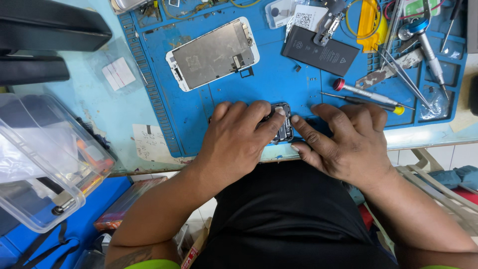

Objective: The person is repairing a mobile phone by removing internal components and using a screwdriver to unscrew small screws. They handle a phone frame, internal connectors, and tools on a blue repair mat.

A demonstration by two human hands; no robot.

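While both hands (294,139) grip phone body (284,124), blue mat (279,79) w/ tools covers bench.

We see a blue repair mat (279,79) on the worktop (114,107). On it: detached screen assembly (213,54) upper left, black battery (320,50) upper middle, red-capped screwdriver (367,96), tweezers (402,74), yellow pry tool (368,22). Clear plastic box (42,159) sits far left.
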